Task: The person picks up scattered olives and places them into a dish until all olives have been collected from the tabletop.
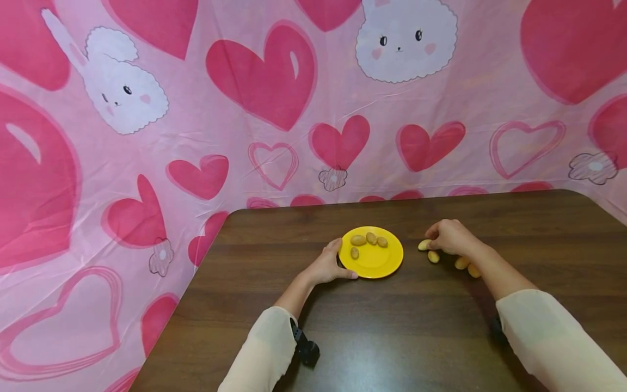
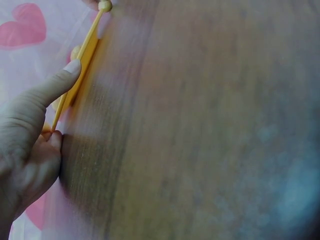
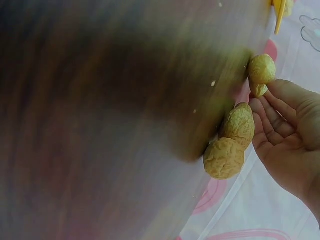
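My left hand (image 1: 325, 265) grips the left rim of a round yellow plate (image 1: 374, 268), its thumb at the near edge and its fingers at the far left side. Several small, wrinkled, yellow-brown potatoes (image 1: 358, 240) lie on the plate's far and left parts. To the right of the plate, my right hand (image 1: 453, 238) pinches a potato (image 1: 424, 245) between thumb and fingers, low over the table. Another potato (image 3: 262, 69) sits right beside it. Two more potatoes (image 3: 223, 158) lie close together under the right wrist.
The brown wooden table (image 1: 392, 326) has a rounded far edge. Behind it and to the left hangs a pink cloth (image 1: 274, 179) printed with hearts and rabbits. Small pale crumbs (image 3: 213, 83) show on the tabletop in the right wrist view.
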`<state>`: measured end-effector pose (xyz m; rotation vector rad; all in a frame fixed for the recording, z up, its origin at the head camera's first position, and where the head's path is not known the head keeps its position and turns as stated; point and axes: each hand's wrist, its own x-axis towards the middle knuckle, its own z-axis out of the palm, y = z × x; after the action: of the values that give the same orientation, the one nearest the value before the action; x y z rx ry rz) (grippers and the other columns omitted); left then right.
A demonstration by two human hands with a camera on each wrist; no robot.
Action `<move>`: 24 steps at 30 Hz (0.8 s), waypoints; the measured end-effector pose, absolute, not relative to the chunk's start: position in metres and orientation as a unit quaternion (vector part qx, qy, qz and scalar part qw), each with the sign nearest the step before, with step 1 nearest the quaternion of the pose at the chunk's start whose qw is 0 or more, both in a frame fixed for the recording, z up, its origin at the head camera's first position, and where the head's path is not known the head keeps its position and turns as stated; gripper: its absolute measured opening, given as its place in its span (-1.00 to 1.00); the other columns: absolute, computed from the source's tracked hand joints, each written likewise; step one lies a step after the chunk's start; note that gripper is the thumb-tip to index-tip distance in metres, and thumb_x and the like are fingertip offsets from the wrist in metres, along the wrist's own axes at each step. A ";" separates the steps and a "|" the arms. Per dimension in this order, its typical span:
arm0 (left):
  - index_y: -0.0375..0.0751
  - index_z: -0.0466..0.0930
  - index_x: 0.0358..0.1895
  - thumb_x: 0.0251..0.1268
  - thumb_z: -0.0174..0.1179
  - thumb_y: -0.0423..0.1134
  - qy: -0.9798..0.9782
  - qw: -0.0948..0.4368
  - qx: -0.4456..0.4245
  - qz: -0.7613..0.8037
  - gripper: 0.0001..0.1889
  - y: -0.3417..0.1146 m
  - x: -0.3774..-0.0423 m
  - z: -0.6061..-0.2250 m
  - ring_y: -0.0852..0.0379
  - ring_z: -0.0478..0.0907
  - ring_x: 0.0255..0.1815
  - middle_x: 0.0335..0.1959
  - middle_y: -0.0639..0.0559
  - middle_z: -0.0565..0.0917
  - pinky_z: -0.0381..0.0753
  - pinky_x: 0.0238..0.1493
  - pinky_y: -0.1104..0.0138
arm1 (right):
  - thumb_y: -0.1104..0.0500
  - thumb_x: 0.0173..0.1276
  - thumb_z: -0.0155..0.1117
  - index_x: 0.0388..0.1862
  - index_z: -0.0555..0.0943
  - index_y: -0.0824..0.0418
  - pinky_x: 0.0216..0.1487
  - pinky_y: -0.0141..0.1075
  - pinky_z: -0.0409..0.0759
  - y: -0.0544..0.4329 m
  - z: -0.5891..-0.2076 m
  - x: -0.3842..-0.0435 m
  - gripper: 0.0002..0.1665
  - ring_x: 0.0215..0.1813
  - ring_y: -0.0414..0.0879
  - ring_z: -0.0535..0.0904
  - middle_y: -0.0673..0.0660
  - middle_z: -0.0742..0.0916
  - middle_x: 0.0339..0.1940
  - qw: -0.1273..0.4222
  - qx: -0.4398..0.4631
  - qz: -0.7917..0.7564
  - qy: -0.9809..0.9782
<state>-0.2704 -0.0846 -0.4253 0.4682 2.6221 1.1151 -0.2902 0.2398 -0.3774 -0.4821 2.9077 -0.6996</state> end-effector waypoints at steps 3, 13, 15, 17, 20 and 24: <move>-0.20 -0.07 0.45 -0.06 0.41 0.00 0.901 0.127 0.163 0.381 0.05 -0.085 -0.270 -0.425 -0.01 -0.01 0.40 0.45 -0.07 0.00 0.03 0.34 0.09 | 0.19 0.17 0.34 -0.29 0.67 0.34 -0.18 -0.04 0.46 0.240 -0.378 -0.291 -0.78 -0.29 0.05 0.47 0.18 0.69 -0.34 0.057 -0.158 -0.230 0.959; -0.20 -0.08 0.45 -0.06 0.41 0.01 0.899 0.132 0.163 0.384 0.06 -0.085 -0.271 -0.424 -0.01 -0.02 0.40 0.45 -0.06 -0.01 0.03 0.35 0.09 | 0.26 0.16 0.32 -0.29 0.66 0.35 -0.18 -0.04 0.47 0.237 -0.379 -0.291 -0.82 -0.33 0.00 0.47 0.13 0.68 -0.39 0.056 -0.170 -0.228 0.957; -0.20 -0.08 0.45 -0.06 0.41 0.02 0.899 0.132 0.162 0.386 0.06 -0.085 -0.271 -0.424 -0.01 -0.02 0.40 0.45 -0.06 -0.01 0.02 0.35 0.08 | 0.25 0.16 0.31 -0.33 0.66 0.33 -0.19 -0.05 0.46 0.236 -0.379 -0.291 -0.85 -0.37 -0.03 0.45 0.07 0.67 -0.44 0.052 -0.171 -0.224 0.958; -0.20 -0.07 0.45 -0.06 0.41 0.01 0.897 0.132 0.162 0.389 0.06 -0.085 -0.271 -0.424 -0.01 -0.03 0.40 0.45 -0.07 0.00 0.02 0.35 0.08 | 0.24 0.16 0.31 -0.36 0.65 0.30 -0.21 -0.07 0.46 0.235 -0.379 -0.292 -0.88 -0.41 -0.06 0.43 0.02 0.64 -0.50 0.048 -0.172 -0.222 0.959; -0.20 -0.07 0.45 -0.06 0.41 0.01 0.897 0.133 0.162 0.389 0.05 -0.085 -0.272 -0.425 -0.01 -0.03 0.41 0.45 -0.07 0.00 0.01 0.35 0.08 | 0.24 0.17 0.32 -0.38 0.64 0.29 -0.23 -0.09 0.45 0.233 -0.378 -0.292 -0.89 -0.44 -0.08 0.42 -0.01 0.61 -0.55 0.046 -0.172 -0.225 0.958; -0.20 -0.07 0.45 -0.06 0.41 0.00 0.900 0.132 0.163 0.382 0.05 -0.085 -0.272 -0.425 -0.01 -0.03 0.41 0.45 -0.08 0.00 0.01 0.35 0.09 | 0.23 0.17 0.32 -0.37 0.64 0.30 -0.23 -0.09 0.47 0.232 -0.379 -0.292 -0.87 -0.45 -0.09 0.43 0.00 0.63 -0.52 0.039 -0.168 -0.231 0.957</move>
<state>-0.2718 -0.0852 -0.4245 0.4730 2.6117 1.1081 -0.2919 0.2323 -0.3786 -0.5158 2.9359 -0.7089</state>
